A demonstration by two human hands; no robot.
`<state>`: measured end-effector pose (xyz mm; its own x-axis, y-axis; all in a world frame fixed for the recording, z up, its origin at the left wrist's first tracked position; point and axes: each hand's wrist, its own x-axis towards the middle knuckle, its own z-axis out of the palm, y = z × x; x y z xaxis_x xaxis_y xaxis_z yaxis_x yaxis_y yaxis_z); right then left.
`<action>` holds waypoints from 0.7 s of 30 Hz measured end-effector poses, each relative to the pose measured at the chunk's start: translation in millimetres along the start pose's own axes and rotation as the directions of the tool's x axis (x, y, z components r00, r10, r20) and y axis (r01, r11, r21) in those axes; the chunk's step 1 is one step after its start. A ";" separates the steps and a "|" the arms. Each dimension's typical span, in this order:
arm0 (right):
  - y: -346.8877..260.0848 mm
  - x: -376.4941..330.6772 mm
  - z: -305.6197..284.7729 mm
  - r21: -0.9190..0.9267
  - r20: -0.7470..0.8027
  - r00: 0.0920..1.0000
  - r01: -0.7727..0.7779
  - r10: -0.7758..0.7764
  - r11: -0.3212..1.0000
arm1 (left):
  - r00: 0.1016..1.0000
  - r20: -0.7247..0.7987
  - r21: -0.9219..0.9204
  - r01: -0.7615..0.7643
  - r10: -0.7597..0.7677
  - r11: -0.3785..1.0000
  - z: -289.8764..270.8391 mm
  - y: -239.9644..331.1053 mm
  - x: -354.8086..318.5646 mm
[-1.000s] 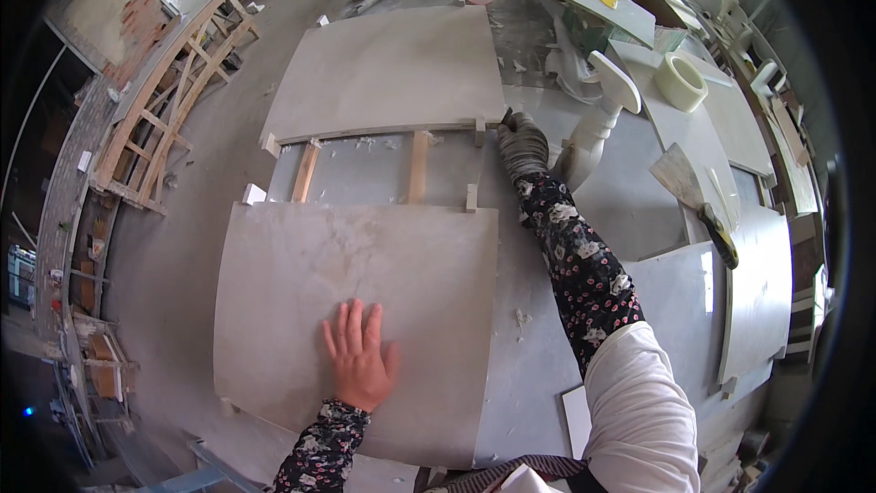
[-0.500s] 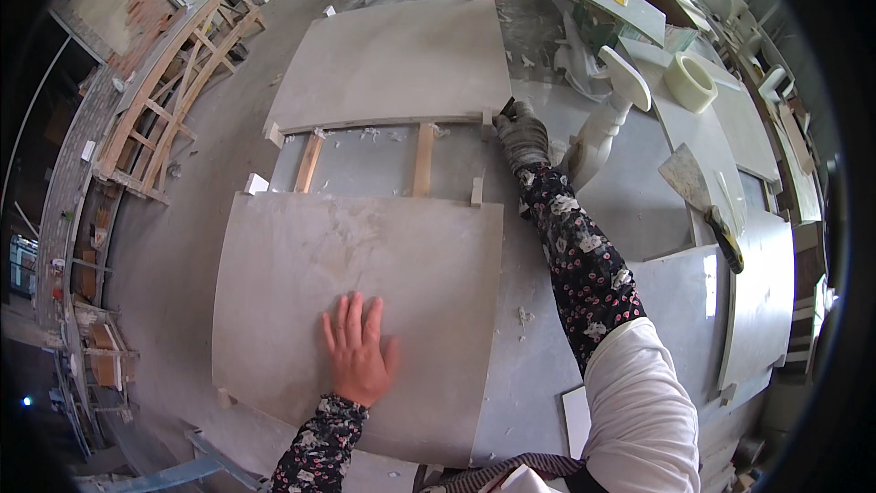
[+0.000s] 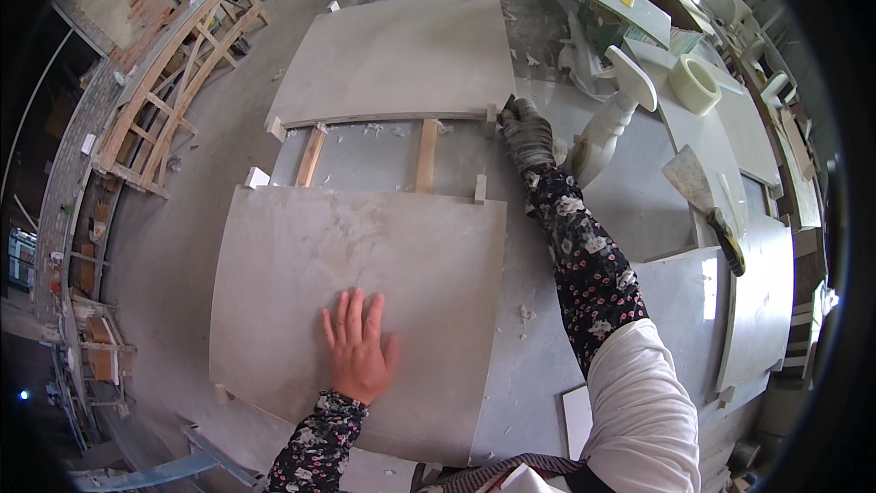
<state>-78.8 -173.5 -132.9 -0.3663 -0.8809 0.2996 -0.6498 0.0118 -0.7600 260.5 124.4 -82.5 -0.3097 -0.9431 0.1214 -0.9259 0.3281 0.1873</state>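
My left hand (image 3: pixel 358 347), bare, lies flat with fingers spread on the near grey panel (image 3: pixel 274 319). Stains mark the upper middle of that panel. At the near right corner of the far grey panel (image 3: pixel 401 55) is my right hand (image 3: pixel 527 135), in a grey glove. Its fingers are curled together, and a dark bit shows at their tips; what they hold is not clear. Beside this hand, a small block (image 3: pixel 491 119) sits at the panel's corner. A white spray bottle (image 3: pixel 598 137) stands just right of the glove.
Wooden strips (image 3: pixel 426 155) bridge the gap between the panels. To the right are a roll of tape (image 3: pixel 693 85), a scraper (image 3: pixel 689 180) with a dark handle, and more panels (image 3: pixel 762 301). A wooden rack (image 3: pixel 169 100) stands at left. White scraps (image 3: pixel 526 313) litter the table.
The view has shifted slightly. My right hand stays at the far panel's corner, with its fingers turned a little. My left hand keeps its place on the near panel.
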 end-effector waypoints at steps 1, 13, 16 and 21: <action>-0.6 -0.7 0.9 0.026 -0.005 1.000 0.004 -0.004 1.000 | 1.000 0.002 0.004 0.002 -0.002 1.000 -0.3 0.0 0.0; 3.5 -5.9 -15.7 0.076 -0.061 0.998 0.028 -0.023 0.997 | 1.000 -0.005 -0.012 0.003 -0.003 1.000 -0.8 -0.1 0.0; -8.0 -24.9 -29.4 0.239 -0.009 1.000 -0.003 0.005 0.971 | 1.000 -0.018 -0.009 0.004 -0.004 1.000 1.3 -0.8 0.3; -42.5 -59.6 -49.9 0.186 0.054 0.995 0.068 -0.079 0.980 | 0.999 -0.036 0.008 0.003 -0.002 1.000 5.7 -2.7 -1.8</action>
<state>-62.5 -98.0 -89.7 -0.2770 -0.9035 0.3270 -0.5379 -0.1362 -0.8319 262.3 124.9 -88.8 -0.2996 -0.9412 0.1558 -0.9283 0.3253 0.1801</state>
